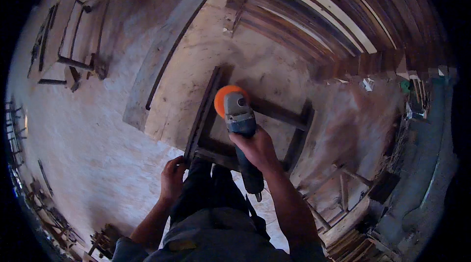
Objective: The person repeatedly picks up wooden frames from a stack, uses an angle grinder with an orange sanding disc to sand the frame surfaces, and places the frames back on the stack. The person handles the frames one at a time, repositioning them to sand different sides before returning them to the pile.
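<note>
In my right hand [258, 149] is an angle grinder [239, 117] with a grey head and a dark body, my fingers wrapped round it. Its orange disc [220, 101] is over the left rail of a dark wooden frame [202, 111]; whether disc and wood touch, I cannot tell. The frame, made of several dark bars, lies on a pale board [169, 102] in front of my legs. My left hand [171, 179] closes on the near left end of that rail. The grinder hides part of the frame's middle.
A long grey plank [156, 68] runs along the board's left side. Stacked timber [304, 12] fills the far right. At the far left stands a thin dark frame [73, 61]. Wooden pieces [343, 193] lie at the near right, beside a grey strip [424, 164].
</note>
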The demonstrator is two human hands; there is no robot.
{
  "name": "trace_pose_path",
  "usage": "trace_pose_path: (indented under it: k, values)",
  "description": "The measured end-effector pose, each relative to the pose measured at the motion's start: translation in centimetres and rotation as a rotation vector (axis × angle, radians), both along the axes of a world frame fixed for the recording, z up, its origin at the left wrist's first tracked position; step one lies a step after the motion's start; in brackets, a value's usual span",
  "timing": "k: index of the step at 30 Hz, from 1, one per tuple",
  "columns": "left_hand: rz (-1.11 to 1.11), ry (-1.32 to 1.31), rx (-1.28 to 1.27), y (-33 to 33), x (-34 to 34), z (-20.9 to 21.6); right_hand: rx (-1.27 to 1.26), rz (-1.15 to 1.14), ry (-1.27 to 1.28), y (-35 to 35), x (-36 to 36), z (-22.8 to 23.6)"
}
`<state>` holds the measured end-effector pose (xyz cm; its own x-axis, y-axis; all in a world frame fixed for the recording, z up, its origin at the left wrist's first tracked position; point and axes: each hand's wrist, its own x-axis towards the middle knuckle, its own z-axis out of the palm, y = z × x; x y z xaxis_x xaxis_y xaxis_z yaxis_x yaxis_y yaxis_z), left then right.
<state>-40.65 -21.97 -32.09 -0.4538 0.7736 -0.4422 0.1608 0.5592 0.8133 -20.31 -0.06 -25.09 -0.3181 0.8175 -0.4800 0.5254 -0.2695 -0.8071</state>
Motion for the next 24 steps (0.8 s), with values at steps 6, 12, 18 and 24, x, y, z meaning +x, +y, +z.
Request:
trace_pose_path:
  k: [6,12,18,24]
  values:
    - [0.02,-0.066,-0.009,-0.8,0.2,-0.7,-0.006,0.034,-0.088,1.0,-1.7,-0.3]
    - [0.171,-0.327,-0.12,0.4,-0.2,1.2,0.028,-0.013,-0.197,-0.1,-0.3,0.9]
    - [0.327,-0.655,-0.064,-1.6,-0.9,-0.9,-0.209,0.171,-0.162,-5.7,1.5,2.8]
    - [0.251,-0.647,-0.031,-1.7,-1.2,-1.0,-0.137,0.342,-0.12,-9.8,0.7,2.5]
